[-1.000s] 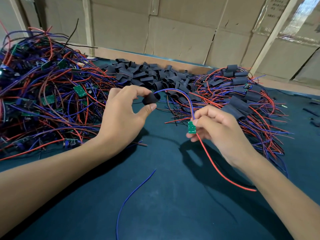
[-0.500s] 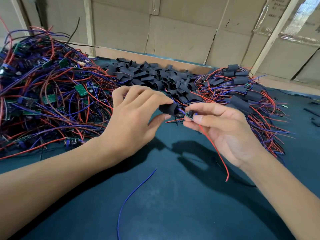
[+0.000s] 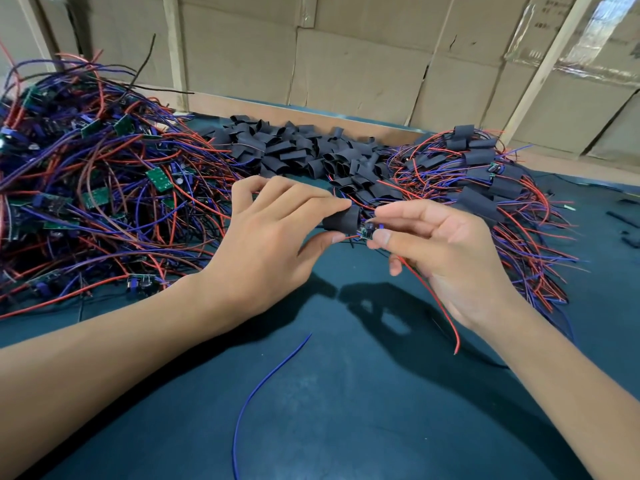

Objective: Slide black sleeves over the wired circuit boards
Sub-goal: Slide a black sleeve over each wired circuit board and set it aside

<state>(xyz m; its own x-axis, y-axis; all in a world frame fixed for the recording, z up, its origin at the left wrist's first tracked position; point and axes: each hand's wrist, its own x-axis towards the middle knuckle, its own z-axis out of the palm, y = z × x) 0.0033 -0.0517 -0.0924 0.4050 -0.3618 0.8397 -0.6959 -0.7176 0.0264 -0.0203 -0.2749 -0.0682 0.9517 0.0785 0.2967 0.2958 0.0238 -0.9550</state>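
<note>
**Operator:** Head view is showing me the sleeving step in hand. My left hand [image 3: 270, 237] is pinching a black sleeve [image 3: 341, 220] between thumb and fingertips, its open mouth pointing toward three o'clock. My right hand [image 3: 440, 244] is pinching the small circuit board [image 3: 366, 231] at the sleeve's mouth, touching it or just entering; I am not able to tell which.

**Observer:** Where are the wires running?

**Operator:** A red wire [image 3: 433, 296] is trailing from the board under my right palm toward five o'clock, its free end hanging above the dark green mat [image 3: 381, 410]. Whether the other leads are already threading through the sleeve, I cannot tell.

**Observer:** And the poses?

**Operator:** Both forearms are reaching in from six o'clock, hands meeting mid-frame above the mat. Left knuckles are facing up; the right palm is turning toward me, lower fingers loosely curled.

**Observer:** What is next?

**Operator:** I am judging that the board needs lining up edge-on with the mouth, then pushing in while the left pinch is keeping the sleeve rounded open. Loose sleeves [image 3: 294, 147] are lying at twelve o'clock, bare boards [image 3: 86, 174] at nine, finished ones [image 3: 485, 174] at two.
</note>
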